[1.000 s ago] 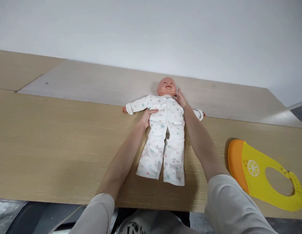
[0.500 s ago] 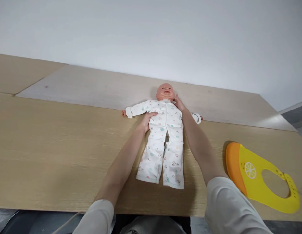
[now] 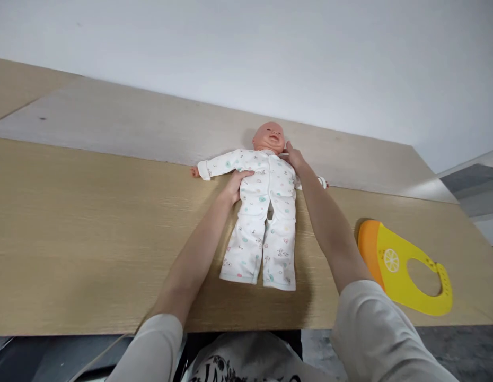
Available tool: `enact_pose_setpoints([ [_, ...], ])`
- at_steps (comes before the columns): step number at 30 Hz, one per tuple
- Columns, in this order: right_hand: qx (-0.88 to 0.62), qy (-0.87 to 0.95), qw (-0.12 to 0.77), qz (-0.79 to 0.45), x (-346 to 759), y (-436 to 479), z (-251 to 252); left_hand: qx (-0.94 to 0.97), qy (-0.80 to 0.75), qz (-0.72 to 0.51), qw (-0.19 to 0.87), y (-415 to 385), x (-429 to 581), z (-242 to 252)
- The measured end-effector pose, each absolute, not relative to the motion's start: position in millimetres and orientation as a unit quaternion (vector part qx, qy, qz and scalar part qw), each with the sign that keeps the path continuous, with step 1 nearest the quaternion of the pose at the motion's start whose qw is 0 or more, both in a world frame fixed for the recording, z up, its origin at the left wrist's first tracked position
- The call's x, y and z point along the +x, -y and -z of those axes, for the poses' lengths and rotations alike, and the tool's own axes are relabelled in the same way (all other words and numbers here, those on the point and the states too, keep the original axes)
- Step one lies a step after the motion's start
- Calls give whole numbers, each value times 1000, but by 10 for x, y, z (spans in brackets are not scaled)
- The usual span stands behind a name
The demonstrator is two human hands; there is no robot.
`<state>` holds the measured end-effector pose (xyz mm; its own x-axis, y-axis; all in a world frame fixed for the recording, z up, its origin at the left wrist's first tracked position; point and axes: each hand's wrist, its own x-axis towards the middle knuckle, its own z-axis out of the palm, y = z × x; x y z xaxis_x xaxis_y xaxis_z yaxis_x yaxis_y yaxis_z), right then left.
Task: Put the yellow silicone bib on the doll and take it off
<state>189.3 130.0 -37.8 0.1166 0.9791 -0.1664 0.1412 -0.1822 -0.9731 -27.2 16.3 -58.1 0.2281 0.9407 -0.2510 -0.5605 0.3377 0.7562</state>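
Head view, one moment. Centre of frame: a plastic baby doll (image 3: 266,193) in a white sleepsuit printed with small coloured figures lies on its back on a light wooden table (image 3: 91,223). Its head points to the upper edge of the frame, its legs toward the lower edge, and its arms are spread out to either side.

The left hand (image 3: 235,184) is at the doll's side below the outstretched sleeve. The thumb is laid across the chest fabric and the fingers are tucked against the flank, so the hand is clasped on the torso. The right hand (image 3: 295,158) rests at the opposite shoulder, just beside the doll's neck and touching the garment. Whether its fingers are closed on the cloth cannot be told. Both forearms are bare, with pale sleeves at the lower edge of the frame.

Right of frame, well apart from the doll: a yellow silicone bib (image 3: 403,276) with an orange catch pocket and a lemon emblem lies flat on the same table. A plain white wall (image 3: 270,53) fills the upper frame.
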Motion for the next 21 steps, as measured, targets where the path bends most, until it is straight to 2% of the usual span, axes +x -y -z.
enact_pose_setpoints([
  [4,-648,595,439,-182,2298,-943,400,264,-354,-521,730,-182,-275,588],
  [7,-628,679,375,-62,2606,-545,454,258,-353,-523,732,-193,-269,585],
  [11,-659,706,259,-5,2844,-234,526,264,-356,-526,726,-192,-259,574],
  [14,-683,695,226,-6,2884,-217,574,256,-374,-530,717,-154,-267,568],
  [17,-706,659,258,-2,2858,-245,651,253,-376,-559,694,-78,-294,575],
  [21,-728,599,325,70,2831,-238,825,265,-349,-597,672,-14,-324,632],
])
